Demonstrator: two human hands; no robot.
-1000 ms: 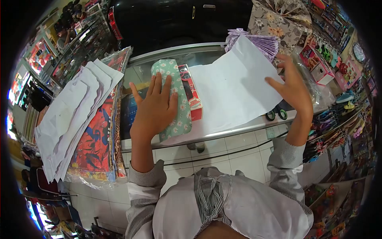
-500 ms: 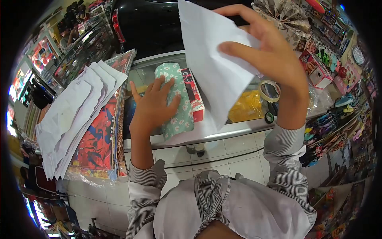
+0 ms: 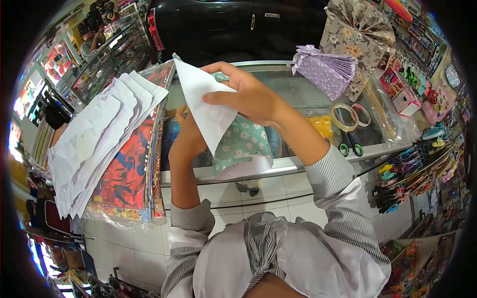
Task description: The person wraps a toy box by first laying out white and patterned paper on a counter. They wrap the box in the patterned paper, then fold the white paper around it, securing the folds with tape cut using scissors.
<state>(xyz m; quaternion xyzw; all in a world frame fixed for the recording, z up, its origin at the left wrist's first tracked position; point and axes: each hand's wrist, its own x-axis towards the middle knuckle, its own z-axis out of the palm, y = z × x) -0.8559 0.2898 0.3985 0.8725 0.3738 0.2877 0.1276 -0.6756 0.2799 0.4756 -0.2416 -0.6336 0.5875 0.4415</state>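
Note:
Green wrapping paper [image 3: 243, 140] with white daisies lies over the counter's front edge, its lower end curling to show the white underside. My right hand [image 3: 248, 97] pinches a raised flap of this paper between thumb and fingers, folded over to the left with its white back [image 3: 201, 97] facing me. Behind the flap, my left hand [image 3: 189, 133] rests at the left side of the wrapped package. Most of its fingers are hidden; one that shows is stretched out. The red box inside the paper is covered from view.
White paper sheets [image 3: 92, 129] lie over plastic-wrapped printed paper [image 3: 131, 174] at left. On the right are tape rolls [image 3: 343, 117], green-handled scissors [image 3: 350, 144], a pleated purple package [image 3: 325, 72] and a larger floral one [image 3: 357, 35]. A black car [image 3: 213, 30] stands behind the glass counter [image 3: 293, 102].
My right hand has carried the paper flap leftward and down across the package, now covering the red box and part of my left hand. Scissors, tapes and the purple package have come into fuller view.

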